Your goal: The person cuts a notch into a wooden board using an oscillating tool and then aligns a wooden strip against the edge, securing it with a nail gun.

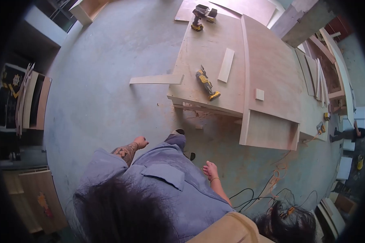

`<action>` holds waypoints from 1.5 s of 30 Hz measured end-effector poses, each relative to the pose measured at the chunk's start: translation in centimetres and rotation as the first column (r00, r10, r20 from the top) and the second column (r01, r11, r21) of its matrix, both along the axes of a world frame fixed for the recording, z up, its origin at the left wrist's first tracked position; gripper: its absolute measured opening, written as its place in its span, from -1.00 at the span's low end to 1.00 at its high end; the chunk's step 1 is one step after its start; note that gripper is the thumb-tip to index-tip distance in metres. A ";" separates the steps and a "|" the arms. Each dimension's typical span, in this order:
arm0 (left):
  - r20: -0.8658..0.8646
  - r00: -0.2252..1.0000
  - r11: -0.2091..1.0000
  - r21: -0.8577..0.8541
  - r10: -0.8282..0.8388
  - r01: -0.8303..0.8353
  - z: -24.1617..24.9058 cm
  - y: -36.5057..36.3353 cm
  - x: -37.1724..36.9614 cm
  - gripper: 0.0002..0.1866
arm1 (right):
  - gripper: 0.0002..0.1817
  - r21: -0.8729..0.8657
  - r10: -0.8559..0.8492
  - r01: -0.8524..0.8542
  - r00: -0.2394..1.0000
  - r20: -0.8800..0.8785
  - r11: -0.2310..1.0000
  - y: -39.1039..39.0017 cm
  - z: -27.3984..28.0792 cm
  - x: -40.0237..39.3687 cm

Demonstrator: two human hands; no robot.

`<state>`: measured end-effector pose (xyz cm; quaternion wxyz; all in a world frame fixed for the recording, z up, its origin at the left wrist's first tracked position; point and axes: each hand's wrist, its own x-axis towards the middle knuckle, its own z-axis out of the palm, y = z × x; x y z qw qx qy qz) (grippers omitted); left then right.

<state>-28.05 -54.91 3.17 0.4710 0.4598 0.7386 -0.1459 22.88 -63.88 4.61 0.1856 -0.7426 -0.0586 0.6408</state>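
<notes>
My left hand (141,142) hangs at my side over the floor, on a tattooed forearm. Its fingers are curled in, and nothing shows in them. My right hand (210,170), with a thin band at the wrist, hangs below the workbench; its fingers are loosely curled, with nothing visible in them. Neither hand touches anything. Ahead is a wooden workbench (215,40). On it lie a yellow-and-black cordless power tool (207,84), a cordless drill (197,19) and a pale wood strip (226,65). Another wood strip (157,79) juts past the bench's left edge.
A square wood block (259,94) sits on a large panel (271,69). Orange and black cords (276,178) trail over the floor at right. Boards (42,202) stand at left. A concrete column (306,22) rises behind the bench. Another person (346,134) is at far right.
</notes>
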 end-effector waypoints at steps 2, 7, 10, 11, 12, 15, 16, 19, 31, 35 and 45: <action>0.103 0.976 0.980 0.043 0.190 -0.195 -0.6 0.9 -2.2 -0.53 | -0.57 0.050 0.052 -0.051 0.998 -0.019 0.997 0.3 -1.3 -4.0; 0.377 0.810 0.891 -0.132 0.450 -0.434 0.8 6.1 -9.5 -0.43 | -0.61 0.231 0.242 -0.285 0.950 0.196 0.930 4.1 -4.7 -11.7; 0.398 0.837 0.923 -0.077 0.375 -0.377 0.5 8.1 -16.3 -0.44 | -0.59 0.259 0.226 -0.357 0.876 0.425 0.897 8.1 -3.0 -15.4; 0.400 0.860 0.947 -0.068 0.315 -0.315 -0.5 11.8 -18.8 -0.44 | -0.59 0.264 0.139 -0.282 0.881 0.453 0.923 9.5 -2.6 -16.6; 0.349 0.931 0.994 -0.004 0.103 -0.109 -1.6 12.0 -23.0 -0.48 | -0.59 0.263 0.070 -0.220 0.874 0.481 0.939 10.6 -2.1 -17.7; 0.145 0.864 0.876 0.108 -0.482 0.470 -1.0 13.1 -29.9 -0.60 | -0.59 0.317 -0.186 0.039 0.874 0.448 0.948 13.5 -1.9 -21.4; 0.067 0.759 0.760 0.129 -0.648 0.638 -0.8 14.4 -31.0 -0.64 | -0.59 0.321 -0.216 0.066 0.863 0.456 0.945 14.2 -1.3 -22.4; -0.188 0.277 0.260 0.111 -0.942 0.959 -1.1 18.7 -32.7 -0.73 | -0.54 0.326 0.016 -0.169 0.906 0.424 0.930 14.3 3.0 -25.4; 0.487 0.864 0.992 -0.067 0.123 -0.103 0.9 29.1 -10.5 -0.59 | -0.54 0.179 -0.191 0.104 0.789 0.584 0.978 -3.0 -3.0 -21.3; 0.435 0.880 0.975 -0.023 -0.191 0.223 0.4 26.8 0.1 -0.54 | -0.63 0.297 -0.541 0.452 0.710 0.451 0.841 -11.6 -6.1 -18.6; 0.495 0.729 0.837 -0.006 -0.473 0.547 5.4 16.4 26.0 -0.55 | -0.70 0.073 -0.676 0.711 0.626 0.389 0.700 -32.9 -7.4 -9.0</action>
